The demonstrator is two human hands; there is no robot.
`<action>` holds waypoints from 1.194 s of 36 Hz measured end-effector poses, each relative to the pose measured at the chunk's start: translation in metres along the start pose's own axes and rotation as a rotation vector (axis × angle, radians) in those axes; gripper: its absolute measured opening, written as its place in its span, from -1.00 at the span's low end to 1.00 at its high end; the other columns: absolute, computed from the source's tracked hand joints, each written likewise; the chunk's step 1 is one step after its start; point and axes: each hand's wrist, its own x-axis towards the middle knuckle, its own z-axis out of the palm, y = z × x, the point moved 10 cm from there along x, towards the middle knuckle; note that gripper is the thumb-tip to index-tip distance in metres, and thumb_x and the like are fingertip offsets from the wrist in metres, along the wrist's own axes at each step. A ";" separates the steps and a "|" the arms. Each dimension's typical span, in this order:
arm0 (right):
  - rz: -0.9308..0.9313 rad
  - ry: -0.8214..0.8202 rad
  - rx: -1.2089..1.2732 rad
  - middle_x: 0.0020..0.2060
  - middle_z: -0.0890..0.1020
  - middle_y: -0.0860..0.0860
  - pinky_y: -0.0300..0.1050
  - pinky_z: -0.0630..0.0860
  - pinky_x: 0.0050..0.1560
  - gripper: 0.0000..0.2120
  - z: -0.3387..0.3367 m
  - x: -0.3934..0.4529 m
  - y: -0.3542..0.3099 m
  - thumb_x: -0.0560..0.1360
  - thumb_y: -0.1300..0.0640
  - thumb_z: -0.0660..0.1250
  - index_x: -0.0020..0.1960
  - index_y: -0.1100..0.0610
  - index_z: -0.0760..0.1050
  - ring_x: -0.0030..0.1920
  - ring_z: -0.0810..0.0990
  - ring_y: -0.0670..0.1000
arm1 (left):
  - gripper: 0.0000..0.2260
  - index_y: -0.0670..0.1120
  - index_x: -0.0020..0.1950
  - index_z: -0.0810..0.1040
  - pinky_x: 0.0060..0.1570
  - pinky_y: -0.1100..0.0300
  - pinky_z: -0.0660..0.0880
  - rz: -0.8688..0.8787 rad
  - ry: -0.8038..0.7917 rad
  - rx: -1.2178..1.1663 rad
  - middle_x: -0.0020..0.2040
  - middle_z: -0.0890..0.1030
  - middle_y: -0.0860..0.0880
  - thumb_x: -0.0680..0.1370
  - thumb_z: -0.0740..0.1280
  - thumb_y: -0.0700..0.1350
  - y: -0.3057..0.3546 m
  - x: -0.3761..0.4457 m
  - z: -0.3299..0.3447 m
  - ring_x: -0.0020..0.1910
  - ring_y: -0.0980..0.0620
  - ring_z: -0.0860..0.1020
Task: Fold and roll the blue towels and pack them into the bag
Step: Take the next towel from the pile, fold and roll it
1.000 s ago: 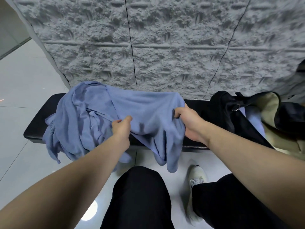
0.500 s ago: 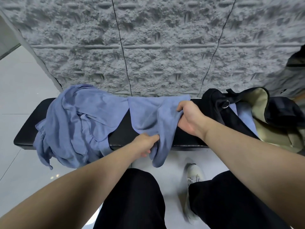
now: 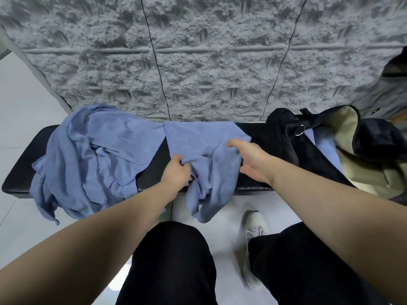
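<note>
Both hands, left hand (image 3: 176,170) and right hand (image 3: 251,160), pinch one unfolded blue towel (image 3: 204,146) on a bench (image 3: 253,183); a towel pile (image 3: 94,155) waits, bag (image 3: 343,150) open.

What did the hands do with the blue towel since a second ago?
The blue cloth towel came down from the air and now lies across the black padded bench, its near end hanging over the edge. The left hand shifted right and lower and now pinches the bunched middle. The right hand holds the right edge as before. The crumpled blue towel pile and the black open bag stayed put.
</note>
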 end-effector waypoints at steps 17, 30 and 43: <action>-0.079 0.247 -0.327 0.08 0.56 0.09 0.08 0.61 0.01 -0.72 -0.039 0.011 0.014 0.62 0.09 0.11 0.30 0.12 0.23 0.00 0.57 0.07 | -0.77 -0.05 0.28 0.22 -0.22 0.17 0.37 0.054 0.184 -0.239 -0.16 0.39 0.06 0.66 0.17 -0.07 0.005 0.010 -0.031 -0.26 0.10 0.39; -0.220 0.256 -0.590 0.40 0.29 0.08 -0.09 0.44 0.00 -0.24 -0.030 0.026 -0.012 0.55 0.18 0.25 0.59 0.03 -0.13 0.18 0.47 0.13 | -0.74 0.04 0.13 0.44 -0.39 0.23 0.32 0.187 0.193 -0.222 -0.21 0.45 -0.01 0.59 0.18 -0.31 0.016 0.022 -0.036 -0.38 0.05 0.34; -0.609 0.266 -1.192 -0.13 0.39 0.02 0.06 0.37 -0.31 -0.70 -0.015 0.004 -0.023 0.46 0.37 0.19 -0.02 0.06 0.15 -0.25 0.48 0.20 | -0.74 -0.11 0.00 0.45 -0.14 -0.01 0.37 0.708 0.347 0.725 0.00 0.38 -0.14 0.38 0.38 -0.33 0.044 -0.004 -0.019 -0.08 -0.17 0.39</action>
